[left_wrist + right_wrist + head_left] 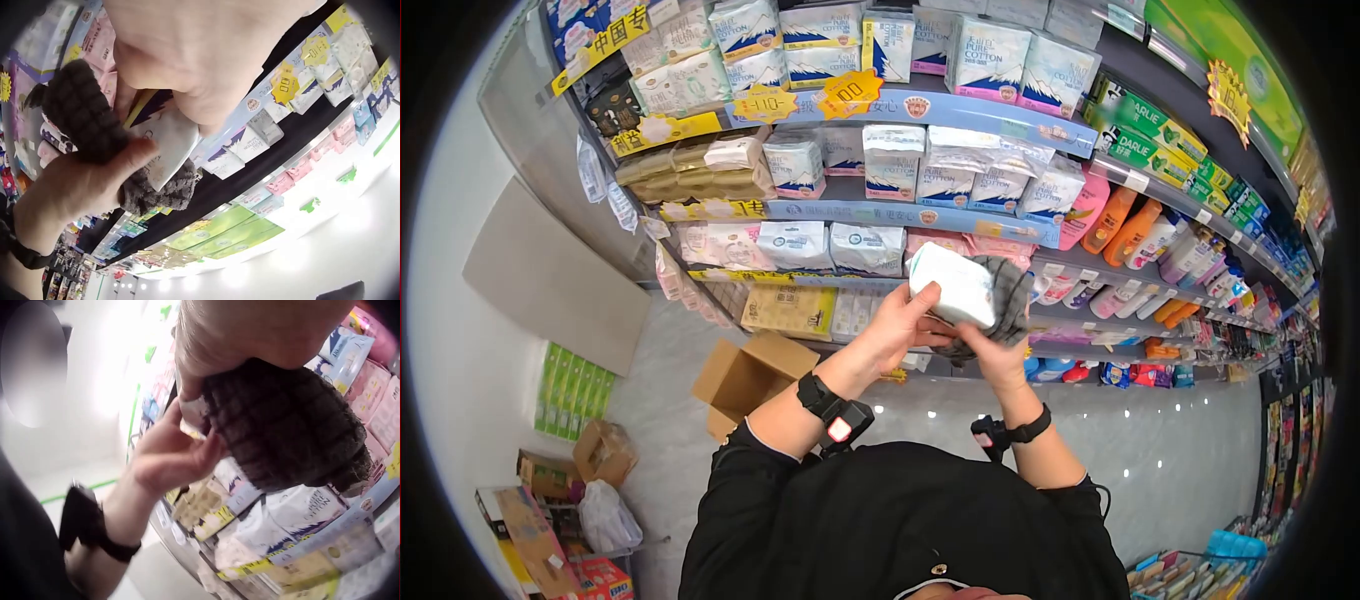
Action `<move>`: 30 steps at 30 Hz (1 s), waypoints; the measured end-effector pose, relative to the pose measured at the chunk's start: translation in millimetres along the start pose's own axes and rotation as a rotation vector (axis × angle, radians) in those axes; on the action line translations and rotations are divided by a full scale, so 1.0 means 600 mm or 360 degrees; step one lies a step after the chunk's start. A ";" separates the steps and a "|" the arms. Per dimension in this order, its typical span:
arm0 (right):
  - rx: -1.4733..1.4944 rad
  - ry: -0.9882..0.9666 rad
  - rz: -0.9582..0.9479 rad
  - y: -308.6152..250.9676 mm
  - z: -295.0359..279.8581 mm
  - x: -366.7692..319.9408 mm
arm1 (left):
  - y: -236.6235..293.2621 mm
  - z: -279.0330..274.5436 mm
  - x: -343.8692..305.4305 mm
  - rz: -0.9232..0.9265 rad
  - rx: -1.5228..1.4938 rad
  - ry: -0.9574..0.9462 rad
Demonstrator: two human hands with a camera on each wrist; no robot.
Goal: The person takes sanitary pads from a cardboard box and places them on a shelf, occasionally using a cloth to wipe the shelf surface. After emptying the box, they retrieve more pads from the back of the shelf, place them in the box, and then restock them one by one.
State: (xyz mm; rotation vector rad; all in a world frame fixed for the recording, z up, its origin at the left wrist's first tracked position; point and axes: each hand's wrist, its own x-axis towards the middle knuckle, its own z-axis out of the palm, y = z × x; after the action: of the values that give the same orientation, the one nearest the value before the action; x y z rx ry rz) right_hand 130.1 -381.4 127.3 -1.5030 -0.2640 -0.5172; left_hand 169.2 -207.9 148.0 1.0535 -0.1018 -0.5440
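Observation:
Both hands meet in front of the shelves around a small white pack [948, 285]. My left hand [892, 325] grips its near-left edge, the thumb lying over its face. My right hand [998, 358] holds a dark grey checked cloth [1006, 300], bunched up against the pack, with the thumb at the pack's lower edge. In the left wrist view the pack [167, 140] shows a yellow and dark blue printed edge, and the cloth [87, 119] lies behind and below it. From the right wrist the cloth [287, 425] hides most of the pack.
Shelves ahead carry rows of Pure Cotton packs [990, 62], with yellow price signs [850, 93] along the edges. Toothpaste boxes [1150, 125] and bottles [1110, 220] line the right side. An open cardboard box [750, 375] stands on the floor at left, with more boxes [605, 450] behind.

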 end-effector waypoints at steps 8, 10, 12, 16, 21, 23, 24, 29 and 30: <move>0.0633 0.0191 0.0577 -0.024 -0.014 0.010 | 0.012 -0.016 0.011 0.0473 0.0442 0.0038; 0.0576 0.0115 0.0628 -0.014 -0.012 0.005 | 0.020 -0.008 0.008 0.0619 0.0938 -0.0110; 0.0513 0.0076 0.0618 -0.004 -0.013 0.002 | 0.014 -0.011 0.008 0.0572 0.0862 -0.0045; 0.0357 0.0320 0.0391 0.020 -0.028 0.005 | 0.006 -0.019 0.010 0.0410 0.0482 0.0139; -0.0046 0.0360 -0.0108 -0.013 -0.035 0.012 | -0.003 -0.028 0.019 0.0382 0.0348 0.0351; -0.0247 0.0057 -0.0414 -0.035 -0.017 0.014 | -0.004 0.004 0.012 0.0297 0.0326 0.0385; -0.0655 -0.0132 -0.0670 -0.042 -0.015 0.019 | -0.008 0.023 0.011 0.0208 0.0304 0.0418; -0.1356 -0.0320 -0.0784 -0.015 -0.009 0.019 | -0.057 0.001 0.036 0.0668 0.0561 0.0271; -0.1246 -0.0299 -0.0741 -0.001 -0.021 0.022 | -0.033 0.022 0.016 0.0419 0.0489 0.0327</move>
State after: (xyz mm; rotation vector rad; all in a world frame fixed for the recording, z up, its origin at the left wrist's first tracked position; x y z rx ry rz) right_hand 139.3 -396.0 133.2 -2.2725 -0.6149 -0.9176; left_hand 165.6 -230.4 136.1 1.3656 -0.1431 -0.1818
